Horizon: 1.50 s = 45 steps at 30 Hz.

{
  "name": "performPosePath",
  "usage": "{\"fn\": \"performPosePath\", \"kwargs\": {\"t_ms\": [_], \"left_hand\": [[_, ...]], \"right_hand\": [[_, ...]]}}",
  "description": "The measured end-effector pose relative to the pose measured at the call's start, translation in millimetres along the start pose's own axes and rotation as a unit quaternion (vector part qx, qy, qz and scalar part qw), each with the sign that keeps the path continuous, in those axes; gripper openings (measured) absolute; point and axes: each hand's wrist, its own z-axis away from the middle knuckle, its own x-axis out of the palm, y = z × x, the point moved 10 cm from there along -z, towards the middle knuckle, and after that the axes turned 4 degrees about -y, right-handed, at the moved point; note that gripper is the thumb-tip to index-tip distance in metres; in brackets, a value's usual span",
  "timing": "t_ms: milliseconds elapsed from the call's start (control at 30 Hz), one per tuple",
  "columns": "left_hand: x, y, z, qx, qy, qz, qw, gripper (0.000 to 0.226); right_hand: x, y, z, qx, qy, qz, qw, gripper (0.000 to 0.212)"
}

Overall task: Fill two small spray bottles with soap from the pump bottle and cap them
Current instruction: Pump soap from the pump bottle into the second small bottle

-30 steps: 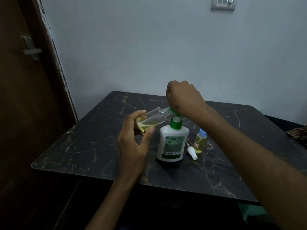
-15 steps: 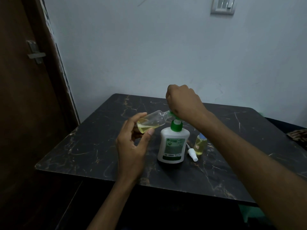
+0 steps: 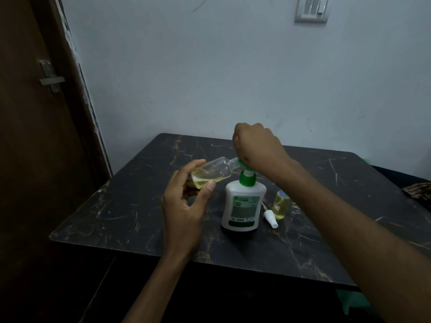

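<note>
Two small spray bottles are in sight. One, a clear plastic spray bottle partly filled with yellow soap, is tilted nearly on its side above the bench, its open neck set against the green spout of the white pump bottle. The left hand has it in its grip, fingertips and thumb pinching the bottle's lower end, where the soap has pooled. The right hand sits on top of the green pump head, fingers curled down over it; the head is mostly hidden beneath the hand.

The pump bottle stands upright on the dark marble-patterned bench, near its middle, with a green collar and a green-and-white label facing the camera. Just to its right a white spray nozzle with a thin dip tube lies loose on the bench. Just beside that stands the second small bottle of yellow soap with a blue cap, upright.

Behind the bench is a pale blue wall carrying a white switch plate at upper right. A dark brown door with a metal latch fills the left side.
</note>
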Motion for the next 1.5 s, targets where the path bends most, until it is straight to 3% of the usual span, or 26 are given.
{"fn": "performPosePath", "kwargs": {"t_ms": [833, 1500], "left_hand": [[-0.8, 5.0, -4.2, 0.010, -0.001, -0.013, 1.000, 0.040], [-1.0, 7.8, -4.1, -0.002, -0.002, -0.013, 1.000, 0.041]], "right_hand": [[-5.9, -0.9, 6.7, 0.016, -0.016, -0.002, 1.000, 0.017], [-19.8, -6.2, 1.5, 0.005, 0.018, 0.030, 0.999, 0.004]]}}
